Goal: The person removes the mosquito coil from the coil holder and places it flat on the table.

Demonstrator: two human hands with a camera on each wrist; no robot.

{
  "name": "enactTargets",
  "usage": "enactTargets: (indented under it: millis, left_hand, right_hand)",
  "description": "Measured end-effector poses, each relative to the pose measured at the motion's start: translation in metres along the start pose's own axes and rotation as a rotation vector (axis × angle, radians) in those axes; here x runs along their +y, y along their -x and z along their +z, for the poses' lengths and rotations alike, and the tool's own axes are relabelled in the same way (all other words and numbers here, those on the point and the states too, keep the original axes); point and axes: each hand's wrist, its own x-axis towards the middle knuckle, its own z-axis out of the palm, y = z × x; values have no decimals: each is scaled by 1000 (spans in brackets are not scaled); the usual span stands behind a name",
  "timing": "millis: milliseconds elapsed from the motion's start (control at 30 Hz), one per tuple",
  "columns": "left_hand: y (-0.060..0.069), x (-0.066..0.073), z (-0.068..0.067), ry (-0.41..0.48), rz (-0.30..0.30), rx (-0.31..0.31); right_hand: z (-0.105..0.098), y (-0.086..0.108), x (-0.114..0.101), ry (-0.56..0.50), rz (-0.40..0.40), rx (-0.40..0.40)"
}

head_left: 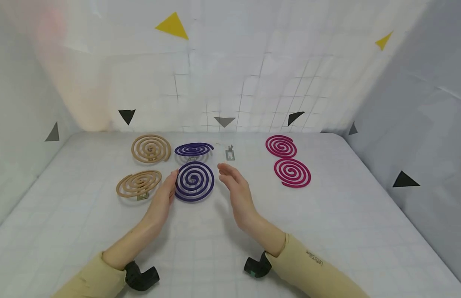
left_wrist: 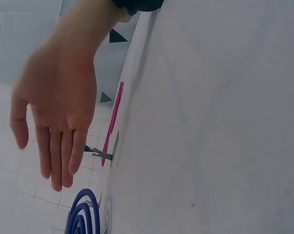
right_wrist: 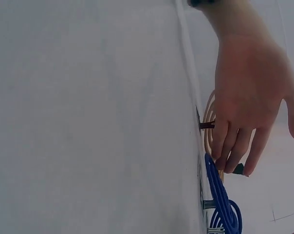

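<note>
In the head view, a front blue mosquito coil (head_left: 194,182) lies on a small metal stand, between the two hands. At its left edge is my left hand (head_left: 161,203), fingers straight; whether they touch it cannot be told. To its right, a gap away, my right hand (head_left: 241,198) is held with fingers extended and palm turned inward. The left wrist view shows the right hand (left_wrist: 59,97) with an empty palm. In the right wrist view appears the left hand (right_wrist: 251,92), also empty-palmed, near the blue coil (right_wrist: 220,190). Behind sits a second blue coil (head_left: 194,149).
Two tan coils (head_left: 141,182) are on the left, the front one on a stand (head_left: 142,195). Two magenta coils (head_left: 291,172) lie on the right. A bare metal stand (head_left: 230,153) is right of the rear blue coil. White walls (head_left: 230,62) enclose the back and sides.
</note>
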Motion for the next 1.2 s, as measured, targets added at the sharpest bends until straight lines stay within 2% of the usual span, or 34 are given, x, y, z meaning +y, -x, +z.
enactTargets:
  millis: [233, 467, 600, 1067, 1200]
  left_hand:
    - [-2, -3, 0, -27, 23, 12]
    - [0, -5, 0, -123, 26, 73]
    - [1, -6, 0, -142, 21, 86]
    - [1, -7, 0, -169, -12, 109]
    - [1, -7, 1, -119, 3, 101]
  right_hand:
    - [-1, -1, 11, 28, 2, -39]
    - [1, -1, 16, 62, 38, -35]
    - [2, 0, 19, 68, 40, -40]
    - [2, 1, 21, 53, 53, -53]
    - [2, 1, 22, 39, 51, -57]
